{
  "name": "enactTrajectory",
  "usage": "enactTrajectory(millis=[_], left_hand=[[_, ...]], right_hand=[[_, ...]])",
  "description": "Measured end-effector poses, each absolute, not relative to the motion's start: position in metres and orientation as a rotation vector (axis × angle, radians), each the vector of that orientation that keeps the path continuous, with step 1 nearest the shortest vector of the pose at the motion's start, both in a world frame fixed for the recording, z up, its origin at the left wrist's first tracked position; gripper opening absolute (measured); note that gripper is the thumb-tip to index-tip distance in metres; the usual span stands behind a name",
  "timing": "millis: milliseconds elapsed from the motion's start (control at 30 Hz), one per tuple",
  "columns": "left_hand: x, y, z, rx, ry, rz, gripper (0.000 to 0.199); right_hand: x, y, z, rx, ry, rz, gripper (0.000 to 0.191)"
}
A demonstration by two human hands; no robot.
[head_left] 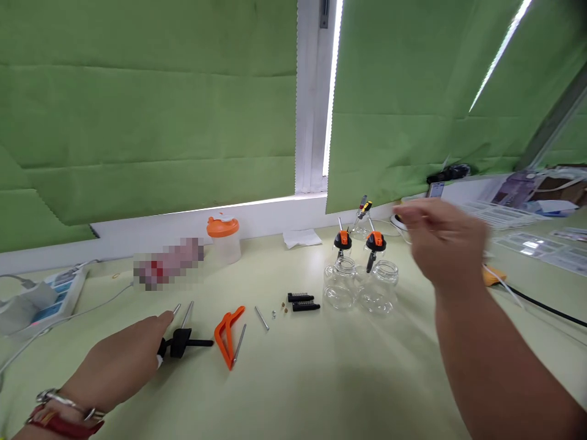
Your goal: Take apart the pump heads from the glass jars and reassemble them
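1. Green blinds (147,122) hang behind the pale tabletop (293,385) in the head view.
2. The black fitting (180,343) looks like light, stiff plastic, likely not fragile; its blocky middle should give the surest hold. The slim metal rod (186,315) rising beside it is probably rigid and rather slippery.
3. This fitting lies right at the fingertips of the left hand (121,357), well apart from the right. The left fingers curl over its near end, but their undersides are hidden, so I cannot tell whether they pinch it.
4. The right hand (452,244) is raised and blurred, fingers folded in; whether they grip anything I cannot tell.
5. Just beyond the fitting from the left hand sits an orange handle (226,319); black spring pieces (306,307) lie between the hands, and clear jars (339,297), probably breakable, stand nearer the right.
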State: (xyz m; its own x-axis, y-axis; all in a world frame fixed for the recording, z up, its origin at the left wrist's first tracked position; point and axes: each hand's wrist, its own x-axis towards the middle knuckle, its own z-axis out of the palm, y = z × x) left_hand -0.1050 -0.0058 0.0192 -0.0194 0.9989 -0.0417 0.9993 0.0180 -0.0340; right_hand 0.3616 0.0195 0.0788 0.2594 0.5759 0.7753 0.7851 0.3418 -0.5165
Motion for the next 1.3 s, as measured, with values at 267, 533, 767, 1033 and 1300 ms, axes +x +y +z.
enactTrajectory(millis=[267,533,767,1033,1300], left_hand=[[-0.088,-0.009,0.023,2.279,2.254,0.078,0.062],[-0.074,-0.02,0.038,2.251,2.149,-0.048,0.055],[-0.064,-0.023,0.044,2.252,2.114,0.057,0.04],[-0.045,-0.048,0.043,2.219,1.945,0.628,0.035],[0.017,-0.096,0.037,1.635,1.175,0.978,0.041]], right_hand=[[0.416,0.081,0.027,-1.562,-1.634,0.392,0.042],[0.434,0.097,0.002,-1.448,-1.54,0.377,0.036],[0.422,0.069,0.045,-1.451,-1.512,-0.274,0.024],[0.343,-0.046,0.118,-1.155,-1.573,-0.656,0.034],[0.247,-0.087,0.077,-0.778,-2.153,-0.131,0.03]])
